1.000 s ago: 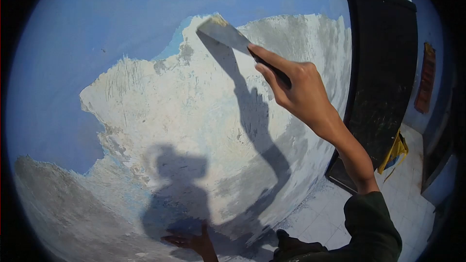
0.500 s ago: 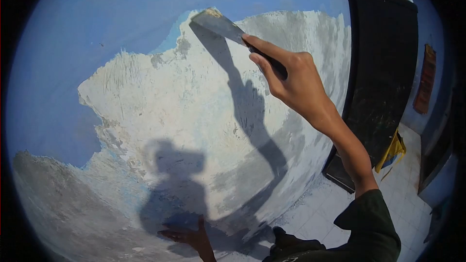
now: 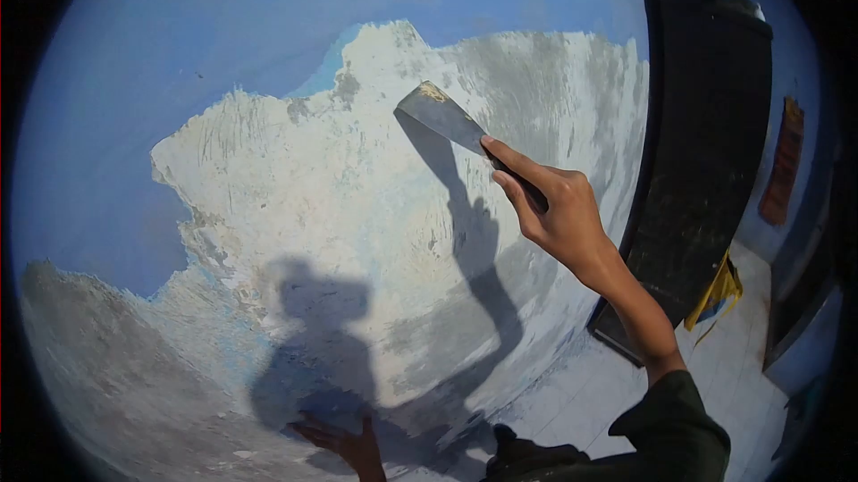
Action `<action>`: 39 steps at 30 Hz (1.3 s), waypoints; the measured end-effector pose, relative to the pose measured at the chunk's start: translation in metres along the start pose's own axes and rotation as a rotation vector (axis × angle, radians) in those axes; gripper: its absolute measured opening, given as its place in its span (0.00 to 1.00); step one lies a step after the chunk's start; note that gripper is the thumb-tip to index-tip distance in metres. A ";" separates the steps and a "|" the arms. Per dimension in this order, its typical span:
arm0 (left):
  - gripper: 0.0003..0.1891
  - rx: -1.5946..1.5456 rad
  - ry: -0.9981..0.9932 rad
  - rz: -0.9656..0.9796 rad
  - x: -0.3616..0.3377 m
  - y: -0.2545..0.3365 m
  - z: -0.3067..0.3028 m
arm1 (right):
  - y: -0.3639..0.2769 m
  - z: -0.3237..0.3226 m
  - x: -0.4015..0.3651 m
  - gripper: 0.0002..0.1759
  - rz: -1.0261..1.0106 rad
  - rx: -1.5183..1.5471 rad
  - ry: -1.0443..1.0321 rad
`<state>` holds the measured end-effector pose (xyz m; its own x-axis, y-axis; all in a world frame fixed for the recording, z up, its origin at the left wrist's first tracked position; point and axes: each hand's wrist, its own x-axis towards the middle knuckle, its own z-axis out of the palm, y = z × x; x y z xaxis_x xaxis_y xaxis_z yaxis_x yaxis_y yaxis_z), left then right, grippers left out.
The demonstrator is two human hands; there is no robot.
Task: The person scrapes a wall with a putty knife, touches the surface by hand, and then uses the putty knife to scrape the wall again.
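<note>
My right hand (image 3: 559, 209) is closed round the dark handle of a putty knife (image 3: 444, 116), index finger laid along the base of the blade. The blade's wide edge is at the bare, whitish patch of the wall (image 3: 295, 178), below the ragged edge of the blue paint (image 3: 241, 8). Tan residue shows near the blade's tip. Low in the view, my left hand (image 3: 344, 442) has its fingers spread close to the wall and holds nothing. Shadows of my head, arm and the knife fall across the scraped surface.
To the right stands a dark panel (image 3: 710, 142) with a black frame. A yellow bag-like item (image 3: 718, 290) lies by its foot on the pale tiled floor (image 3: 728, 366). A reddish-brown strip (image 3: 783, 160) hangs on the far blue wall.
My right hand and the putty knife have moved down and a little right, from the blue paint's edge onto the scraped patch. My left hand stays low, fingers still spread.
</note>
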<state>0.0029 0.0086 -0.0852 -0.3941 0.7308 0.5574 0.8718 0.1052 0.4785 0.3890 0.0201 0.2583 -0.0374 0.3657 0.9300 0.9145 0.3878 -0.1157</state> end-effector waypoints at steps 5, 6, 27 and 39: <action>0.71 -0.071 -0.017 -0.010 -0.008 0.008 0.000 | -0.006 -0.007 0.040 0.19 0.028 0.045 0.023; 0.71 -0.074 -0.009 -0.009 -0.006 0.006 0.004 | -0.001 -0.007 0.028 0.19 0.022 0.058 0.023; 0.75 0.012 0.054 -0.028 -0.001 0.001 0.025 | 0.022 -0.001 0.025 0.21 -0.053 0.052 0.030; 0.75 0.074 0.083 -0.002 -0.003 -0.013 0.037 | 0.019 0.000 0.047 0.20 -0.091 -0.013 0.073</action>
<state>0.0041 0.0300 -0.1185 -0.4163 0.6725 0.6119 0.8887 0.1588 0.4302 0.4051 0.0445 0.3000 -0.0912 0.2670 0.9594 0.9140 0.4050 -0.0258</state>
